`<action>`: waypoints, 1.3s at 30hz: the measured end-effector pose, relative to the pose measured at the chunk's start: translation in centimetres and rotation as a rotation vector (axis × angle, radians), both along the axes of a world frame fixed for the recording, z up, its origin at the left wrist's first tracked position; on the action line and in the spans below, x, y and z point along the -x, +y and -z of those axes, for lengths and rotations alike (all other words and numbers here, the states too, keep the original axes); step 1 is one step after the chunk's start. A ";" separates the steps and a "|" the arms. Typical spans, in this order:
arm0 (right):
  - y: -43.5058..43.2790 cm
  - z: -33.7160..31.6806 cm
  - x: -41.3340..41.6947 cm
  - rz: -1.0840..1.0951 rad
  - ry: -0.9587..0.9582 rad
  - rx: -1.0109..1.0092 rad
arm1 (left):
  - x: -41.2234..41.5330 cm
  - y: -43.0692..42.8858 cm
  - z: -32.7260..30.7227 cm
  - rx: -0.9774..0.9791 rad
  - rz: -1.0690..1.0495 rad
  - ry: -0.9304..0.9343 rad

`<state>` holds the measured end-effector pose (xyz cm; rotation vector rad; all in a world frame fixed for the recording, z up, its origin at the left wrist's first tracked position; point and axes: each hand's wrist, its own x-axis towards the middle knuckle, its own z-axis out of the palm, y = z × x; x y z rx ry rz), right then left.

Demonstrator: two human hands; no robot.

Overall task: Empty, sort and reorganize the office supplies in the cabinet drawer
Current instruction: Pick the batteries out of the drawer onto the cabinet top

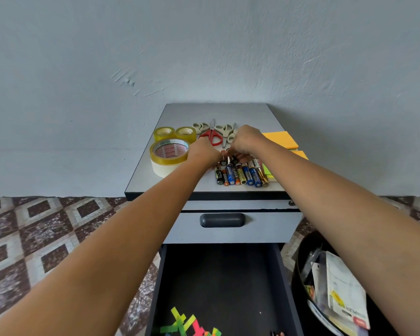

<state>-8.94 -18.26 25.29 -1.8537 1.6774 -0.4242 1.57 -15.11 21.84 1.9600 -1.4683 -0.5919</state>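
Head view, cabinet top [228, 112]: supplies lie here in groups. The tape rolls [170, 151] are on the left, the scissors [211, 137] at the back, and the orange sticky notes [280, 139] on the right.
Head view, batteries [240, 174]: a row lies side by side near the front edge, with a looser cluster just behind it under the hands.
Head view, left hand [204, 151]: it is knuckles-up at the left end of the cluster. Its fingers are hidden, so I cannot tell whether it holds anything.
Head view, right hand [246, 140]: its fingers curl down onto the far batteries and seem to pinch 1 of them.
Head view, drawer [228, 275]: it is pulled open below and mostly bare, with neon flags [187, 323] at its near end.
Head view, bin [297, 270]: it stands on the floor to the right and holds papers.
Step in hand: probably squaring the loose batteries into the row.
How to do it well: use the left hand as a stop. Slide each battery flat with the right hand rather than lifting it. Keep the ends level and the row parallel to the front edge.
Risk: batteries roll, so a nudge could send the front row over the edge into the open drawer.
Left to do: the flags need lifting out before anything goes back in.
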 end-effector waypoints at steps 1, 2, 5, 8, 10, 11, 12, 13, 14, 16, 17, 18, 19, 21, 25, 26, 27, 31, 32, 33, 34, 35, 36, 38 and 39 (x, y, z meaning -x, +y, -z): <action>0.0 0.0 0.1 -0.008 -0.007 0.001 | 0.0 0.1 0.0 0.001 0.001 -0.001; -0.1 0.0 0.2 -0.016 -0.010 0.004 | 0.1 0.2 -0.1 0.004 0.003 -0.002; -0.1 0.1 0.6 -0.035 0.006 0.034 | 0.2 0.6 -0.3 0.010 0.010 -0.002; -0.2 0.5 0.9 -0.038 0.042 0.102 | 0.4 0.9 -0.4 0.015 0.006 0.007; -0.3 0.9 0.9 -0.038 0.045 0.133 | 0.4 1.1 -0.4 0.024 -0.001 0.023; -0.4 1.0 0.8 -0.037 0.042 0.137 | 0.4 1.2 -0.4 0.027 -0.003 0.028; -0.5 1.1 0.7 -0.037 0.050 0.137 | 0.4 1.2 -0.4 0.029 -0.004 0.026; -0.5 1.1 0.6 -0.038 0.067 0.144 | 0.3 1.3 -0.3 0.030 -0.003 0.020; -0.6 1.2 0.5 -0.040 0.087 0.150 | 0.3 1.4 -0.3 0.028 -0.002 0.012; -0.5 1.3 0.3 -0.045 0.115 0.164 | 0.2 1.4 -0.3 0.025 -0.002 -0.002; -0.5 1.4 0.2 -0.046 0.124 0.168 | 0.2 1.4 -0.3 0.026 -0.003 -0.009; -0.5 1.4 0.2 -0.046 0.133 0.172 | 0.2 1.5 -0.3 0.028 -0.004 -0.016; -0.4 1.5 0.3 -0.049 0.142 0.174 | 0.2 1.6 -0.3 0.030 -0.005 -0.024; -0.3 1.6 0.4 -0.061 0.151 0.180 | 0.1 1.7 -0.3 0.036 -0.003 -0.041; -0.4 1.6 0.7 -0.078 0.172 0.186 | 0.2 2.1 -0.3 0.060 -0.003 -0.046; -0.4 1.5 0.7 -0.080 0.173 0.184 | 0.2 2.2 -0.3 0.067 -0.001 -0.043; -0.4 1.5 0.8 -0.082 0.168 0.180 | 0.2 2.3 -0.3 0.074 0.003 -0.043; 0.0 1.4 1.1 -0.073 0.098 0.163 | 0.4 3.1 -0.5 0.102 0.017 -0.039; 0.1 1.3 1.1 -0.068 0.075 0.167 | 0.4 3.2 -0.5 0.108 0.016 -0.034; 0.3 1.2 1.2 -0.061 0.053 0.173 | 0.5 3.3 -0.6 0.114 0.015 -0.032; 0.4 1.1 1.3 -0.053 0.030 0.181 | 0.6 3.4 -0.6 0.118 0.013 -0.031; 0.6 0.9 1.4 -0.045 0.003 0.183 | 0.6 3.5 -0.7 0.121 0.010 -0.030; 0.8 0.7 1.5 -0.038 -0.028 0.180 | 0.7 3.6 -0.8 0.123 0.005 -0.031; 1.4 0.2 1.8 -0.026 -0.082 0.184 | 0.8 3.8 -0.9 0.127 0.002 -0.046; 1.7 0.0 2.0 -0.027 -0.099 0.197 | 0.8 3.9 -1.0 0.129 0.003 -0.058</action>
